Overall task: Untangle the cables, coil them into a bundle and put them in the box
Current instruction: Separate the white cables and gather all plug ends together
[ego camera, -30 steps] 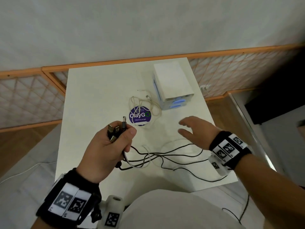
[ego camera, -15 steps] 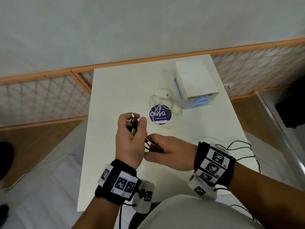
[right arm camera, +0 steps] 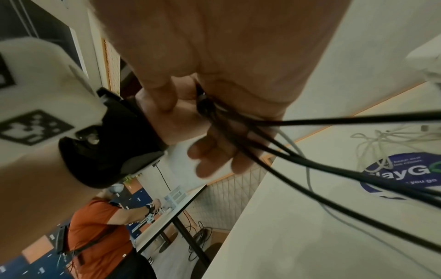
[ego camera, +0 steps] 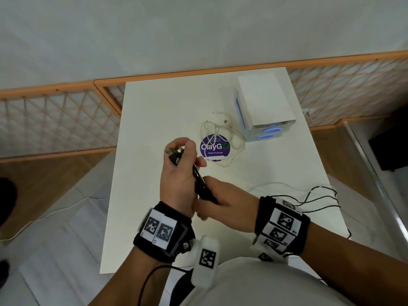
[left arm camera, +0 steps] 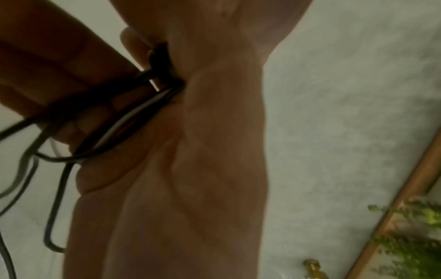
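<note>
My left hand is raised over the white table and grips the plug ends of a bunch of black cables. Just below it my right hand curls round the same cables, which run across its fingers. The loose lengths trail off past my right wrist toward the table's right edge. A white cable lies tangled on the table beside the white box. In the left wrist view the black cables cross my palm.
A round purple sticker lies on the table under part of the white cable. The box has blue handles facing me. An orange lattice railing runs behind the table. A person in an orange shirt works at another table.
A second ago my right hand hovered open over cables spread on the table. It has since come in under the left fist and taken hold of them; the loose lengths now lie further right.
</note>
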Motion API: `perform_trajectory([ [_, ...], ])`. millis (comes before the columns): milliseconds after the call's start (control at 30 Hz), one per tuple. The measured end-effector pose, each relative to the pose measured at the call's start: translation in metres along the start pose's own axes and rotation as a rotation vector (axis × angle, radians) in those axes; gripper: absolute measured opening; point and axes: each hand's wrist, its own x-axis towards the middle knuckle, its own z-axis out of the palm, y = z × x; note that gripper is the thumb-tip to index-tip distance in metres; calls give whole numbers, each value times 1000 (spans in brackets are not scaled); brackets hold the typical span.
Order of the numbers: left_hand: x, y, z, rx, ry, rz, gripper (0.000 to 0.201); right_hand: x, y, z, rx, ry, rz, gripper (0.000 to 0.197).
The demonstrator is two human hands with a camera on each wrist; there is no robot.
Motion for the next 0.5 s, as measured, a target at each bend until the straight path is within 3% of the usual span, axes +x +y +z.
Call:
perform_trajectory([
  [100,-4,-1,-1,4,-56,1,19,0,1,-4,-45,54,-33,16],
  [300,4,10,-6,-116,-85,-89,49,-1,-6,-4,-109,35,-42,24],
  [500,1,4,-5,-95,-114,-104,41,1,-13,-8,7,97,17,33],
])
